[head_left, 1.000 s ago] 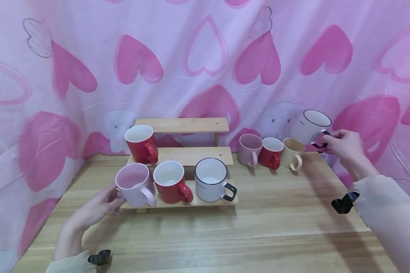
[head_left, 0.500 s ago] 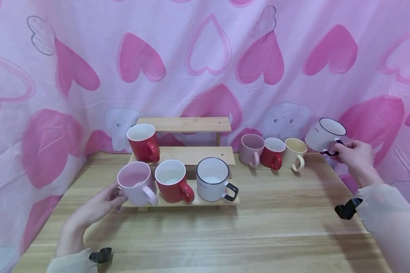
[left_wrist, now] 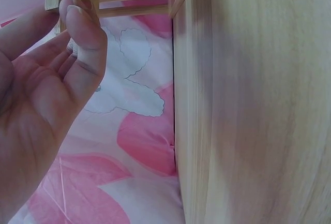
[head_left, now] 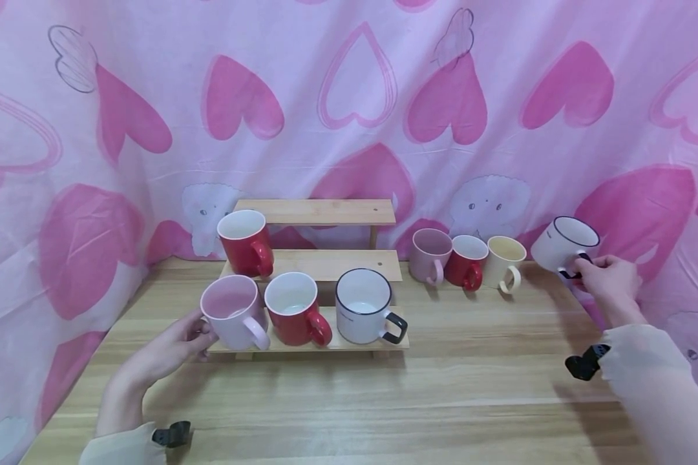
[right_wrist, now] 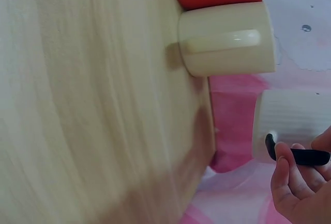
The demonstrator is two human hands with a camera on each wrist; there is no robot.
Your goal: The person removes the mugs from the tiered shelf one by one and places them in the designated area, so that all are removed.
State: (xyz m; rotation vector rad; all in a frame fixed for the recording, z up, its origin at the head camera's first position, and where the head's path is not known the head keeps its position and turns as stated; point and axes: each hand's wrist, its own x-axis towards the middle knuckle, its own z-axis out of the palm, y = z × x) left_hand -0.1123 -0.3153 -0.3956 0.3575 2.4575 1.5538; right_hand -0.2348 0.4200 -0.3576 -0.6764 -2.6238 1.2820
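At the far right my right hand (head_left: 611,284) grips the black handle of a white mug with a dark rim (head_left: 564,244). In the right wrist view this mug (right_wrist: 289,115) hangs above the tabletop level, apart from the cream mug (right_wrist: 227,40). My left hand (head_left: 165,352) holds the left end of the lowest board of a stepped wooden shelf (head_left: 326,268). The left wrist view has thumb and fingers (left_wrist: 85,32) around the board's end. Beside that hand, a pink mug (head_left: 232,313) stands on the lowest step.
A red mug (head_left: 293,310) and another white mug (head_left: 362,307) share the lowest step. One red mug (head_left: 244,242) stands on the middle step. Right of the shelf, a pink mug (head_left: 430,255), a red mug (head_left: 465,261) and the cream mug line the table's (head_left: 442,387) back edge.
My right hand has carried the white mug to the right and then lower, away from the cream mug. The left hand stays on the shelf's end.
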